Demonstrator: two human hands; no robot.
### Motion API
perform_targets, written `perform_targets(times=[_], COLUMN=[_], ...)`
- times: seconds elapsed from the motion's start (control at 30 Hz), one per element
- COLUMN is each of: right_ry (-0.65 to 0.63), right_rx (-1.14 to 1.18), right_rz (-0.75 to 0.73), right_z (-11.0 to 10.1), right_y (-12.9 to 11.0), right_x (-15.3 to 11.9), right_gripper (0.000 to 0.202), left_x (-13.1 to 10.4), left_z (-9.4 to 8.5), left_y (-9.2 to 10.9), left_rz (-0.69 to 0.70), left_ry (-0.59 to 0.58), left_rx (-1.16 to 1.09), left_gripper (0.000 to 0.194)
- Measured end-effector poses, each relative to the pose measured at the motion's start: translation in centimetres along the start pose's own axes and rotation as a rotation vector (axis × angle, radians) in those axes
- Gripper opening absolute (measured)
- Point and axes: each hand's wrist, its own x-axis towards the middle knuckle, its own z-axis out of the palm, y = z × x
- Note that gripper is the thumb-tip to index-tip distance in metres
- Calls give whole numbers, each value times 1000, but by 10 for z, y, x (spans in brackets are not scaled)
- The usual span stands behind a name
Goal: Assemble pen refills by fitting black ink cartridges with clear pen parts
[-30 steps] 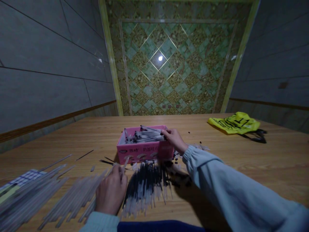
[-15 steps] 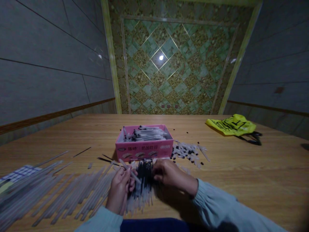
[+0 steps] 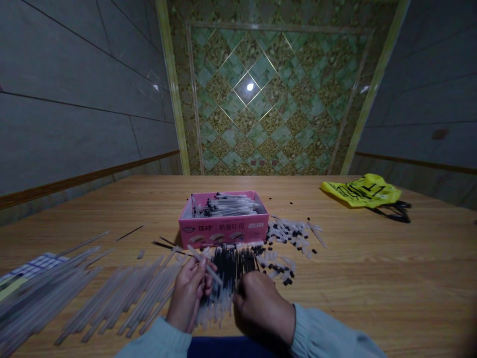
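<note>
My left hand (image 3: 190,291) is closed around a clear pen barrel (image 3: 204,265), which slants down to the right between thumb and fingers. Beside it lies a pile of pen refills (image 3: 225,268), black at the far end and whitish at the near end. At the pile's right edge is my right hand (image 3: 263,303), its fingers curled inward and mostly hidden; what they grip, if anything, does not show. Just beyond the hands stands a pink box (image 3: 223,232) holding many pens (image 3: 233,205) with black ends.
Rows of clear barrels (image 3: 112,298) cover the table's left side, near a blue-checked item (image 3: 42,266). Small black and white pen parts (image 3: 288,231) lie scattered right of the box. A yellow bag (image 3: 363,191) with black handles rests at the far right.
My right hand has moved down toward me along the refills, uncovering more black ends and small parts behind it. The left hand keeps the barrel in nearly the same place.
</note>
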Motion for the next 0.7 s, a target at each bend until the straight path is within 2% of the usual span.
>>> perform_targets(times=[0.3,0.47,0.53,0.6,0.7], right_ry=[21,44,68,40,-142], right_rx=[18,56,137,275,606], right_rz=[0,4,25,81,146], right_z=[1,4,3,-2,-17], right_y=[0,6,12,19,27], right_x=[-2,-2,0,3,6], right_gripper=[27,21,17,13,10], left_x=[0,-2,-2,-2,1], left_z=[1,4,5,5,3], left_y=[-1,-3,-3,-1,1], left_rz=[51,79,55,23,-32], left_ry=[-49,-127,-135,-97,10], left_rx=[157,262,242,187,33], left_gripper=[22,27,28,28,27])
